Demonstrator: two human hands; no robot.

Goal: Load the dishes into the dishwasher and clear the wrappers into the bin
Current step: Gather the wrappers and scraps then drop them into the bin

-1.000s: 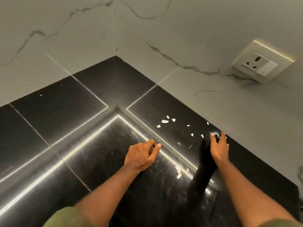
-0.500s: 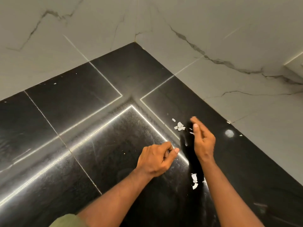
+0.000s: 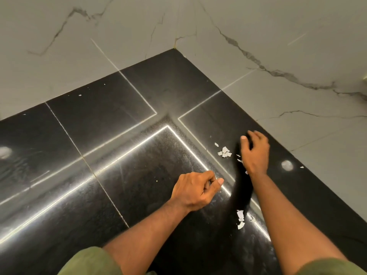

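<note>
So this is a black stone counter (image 3: 99,108) tucked into a corner, with white marble-look wall (image 3: 258,26) on two sides meeting at the back, so it's boxed in there and only open toward the person. Bright light strips reflect across the polished top in an L shape, and thin seams cut it into slabs. Lots of bare dark surface off to the left.

The wrapper bits are tiny white scraps: a little heap (image 3: 224,152) sits just left of the right hand (image 3: 255,153), and another few scraps (image 3: 240,218) lie closer in, next to the right forearm. A couple of specks sit way off by the back-left wall too.

The right hand is down at the counter with fingers loosely bent, edge-on beside the heap, not gripping anything as far as I can see. The left hand (image 3: 195,190) is curled into a fist with the thumb tucked against the forefinger; might be pinching a scrap in there but honestly can't tell from this angle.

Round light glare (image 3: 287,165) on the stone right of the right wrist. Green sleeves at the bottom. No writing or labels readable anywhere
</note>
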